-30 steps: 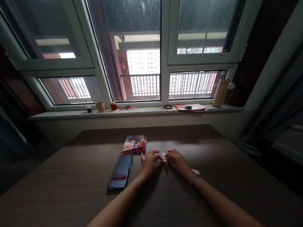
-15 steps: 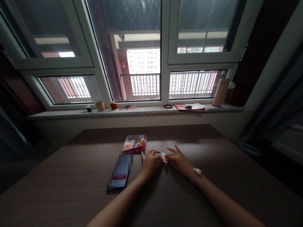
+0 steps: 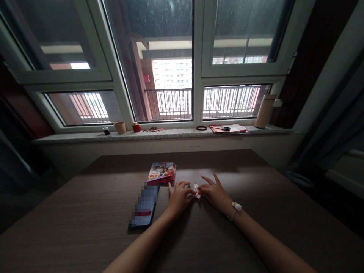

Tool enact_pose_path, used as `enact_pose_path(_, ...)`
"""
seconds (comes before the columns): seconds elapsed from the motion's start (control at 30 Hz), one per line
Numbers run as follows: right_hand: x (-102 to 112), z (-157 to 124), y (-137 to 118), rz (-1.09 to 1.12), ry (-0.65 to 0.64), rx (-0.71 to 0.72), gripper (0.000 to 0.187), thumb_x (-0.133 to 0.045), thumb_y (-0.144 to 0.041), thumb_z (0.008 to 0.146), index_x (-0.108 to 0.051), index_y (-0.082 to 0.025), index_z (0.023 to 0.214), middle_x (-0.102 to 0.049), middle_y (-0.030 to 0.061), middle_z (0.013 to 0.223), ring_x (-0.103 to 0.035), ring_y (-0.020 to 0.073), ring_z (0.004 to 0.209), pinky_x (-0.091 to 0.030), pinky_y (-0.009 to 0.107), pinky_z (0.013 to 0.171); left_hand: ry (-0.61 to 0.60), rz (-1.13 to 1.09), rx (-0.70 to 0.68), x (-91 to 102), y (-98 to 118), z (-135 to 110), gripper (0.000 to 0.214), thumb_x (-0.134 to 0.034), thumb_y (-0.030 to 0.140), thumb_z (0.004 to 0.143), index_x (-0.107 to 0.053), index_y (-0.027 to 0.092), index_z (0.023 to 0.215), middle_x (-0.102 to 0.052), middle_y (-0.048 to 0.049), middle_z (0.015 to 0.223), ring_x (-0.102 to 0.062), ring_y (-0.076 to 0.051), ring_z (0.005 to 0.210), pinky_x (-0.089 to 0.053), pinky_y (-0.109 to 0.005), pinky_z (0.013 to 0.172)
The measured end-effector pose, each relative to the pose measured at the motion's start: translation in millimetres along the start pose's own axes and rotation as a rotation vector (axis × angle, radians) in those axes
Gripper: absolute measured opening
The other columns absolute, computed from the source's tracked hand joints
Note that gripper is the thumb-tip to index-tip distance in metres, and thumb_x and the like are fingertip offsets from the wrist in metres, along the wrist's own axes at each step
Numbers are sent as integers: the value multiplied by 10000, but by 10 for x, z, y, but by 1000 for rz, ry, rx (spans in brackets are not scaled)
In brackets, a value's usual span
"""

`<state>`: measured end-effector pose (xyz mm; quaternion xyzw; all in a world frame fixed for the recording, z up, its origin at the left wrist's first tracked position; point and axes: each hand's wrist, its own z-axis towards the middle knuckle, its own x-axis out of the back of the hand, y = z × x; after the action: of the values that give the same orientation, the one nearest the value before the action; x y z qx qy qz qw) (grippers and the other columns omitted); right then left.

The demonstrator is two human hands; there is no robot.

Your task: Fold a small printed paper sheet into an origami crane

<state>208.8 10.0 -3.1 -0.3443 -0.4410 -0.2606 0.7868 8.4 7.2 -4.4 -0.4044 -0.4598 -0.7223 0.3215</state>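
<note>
Between my two hands is a small folded piece of paper (image 3: 196, 190), white with red-orange marks, just above or on the dark wooden table (image 3: 85, 212). My left hand (image 3: 180, 196) pinches its left side with thumb and finger. On the other side, my right hand (image 3: 214, 192) grips the paper between thumb and index finger while its other fingers stick out, raised. A bracelet with a white charm (image 3: 236, 206) circles my right wrist. Exact folds of the paper are too small to make out.
Left of my hands lie a phone (image 3: 145, 208) and a stack of colourful printed leaflets (image 3: 161, 171). Along the windowsill (image 3: 176, 132) stand a paper cup (image 3: 120, 127), a red spool-like item (image 3: 136, 127), a dark ring (image 3: 201, 128), papers with scissors (image 3: 226, 129) and a tall bottle (image 3: 265, 111).
The folded paper has turned slightly between my fingers. The raised fingers of my right hand have lifted and spread a little; my left hand has shifted only slightly.
</note>
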Motion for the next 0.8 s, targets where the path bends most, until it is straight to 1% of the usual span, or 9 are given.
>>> enact_pose_path(0.17, 59, -5, -53, 70, -27, -109, 252, -505, -146, 847, -672, -298, 959, -711, -9, 1080, -346, 222, 1372, 19, 598, 1127, -5, -12, 11, -20, 1, 3, 120, -688, 399, 783, -721, 379, 897, -601, 13, 1264, -421, -278, 1255, -61, -717, 1050)
enact_pose_path(0.27, 70, -5, -51, 113, -39, -142, 277, -497, -161, 840, -676, -316, 983, -693, -12, 1127, -336, 220, 1377, 31, 595, 1127, -11, -16, 30, -5, 15, 4, 121, -688, 417, 779, -724, 377, 887, -606, 11, 1247, -439, -271, 1236, -75, -707, 1053)
enact_pose_path(0.37, 53, 3, -17, 166, -42, -191, 262, -495, -209, 855, -685, -327, 990, -672, -7, 1173, -338, 216, 1374, 24, 594, 1125, -17, -16, 38, 14, 25, 5, 124, -689, 425, 775, -726, 366, 878, -603, 3, 1245, -443, -271, 1231, -72, -705, 1052)
enact_pose_path(0.43, 34, 10, 11, 200, -46, -227, 232, -502, -275, 870, -693, -330, 989, -657, 4, 1203, -349, 228, 1367, 8, 606, 1118, -20, -20, 35, 20, 25, 7, 132, -686, 430, 775, -725, 357, 878, -603, -3, 1247, -440, -275, 1231, -71, -711, 1047)
enact_pose_path(0.57, 0, 18, 35, 225, -27, -232, 205, -527, -372, 871, -701, -330, 972, -691, 7, 1137, -364, 242, 1354, 27, 623, 1105, -27, -19, 30, 26, 14, 9, 139, -686, 441, 771, -725, 359, 876, -599, -3, 1257, -431, -278, 1235, -61, -721, 1043)
enact_pose_path(0.67, -22, 17, 24, 215, 4, -221, 172, -559, -376, 852, -704, -309, 916, -713, 6, 1075, -349, 253, 1363, 57, 633, 1095, -27, -17, 22, 43, 6, 7, 133, -688, 441, 765, -724, 364, 868, -598, 2, 1257, -430, -278, 1237, -61, -727, 1037)
enact_pose_path(0.8, -48, 9, 22, 199, 37, -199, 141, -580, -362, 837, -697, -295, 879, -717, 1, 1061, -315, 263, 1382, 74, 646, 1085, -32, -27, 20, 73, 7, -4, 142, -689, 445, 755, -725, 363, 865, -599, 6, 1253, -430, -285, 1239, -70, -729, 1035)
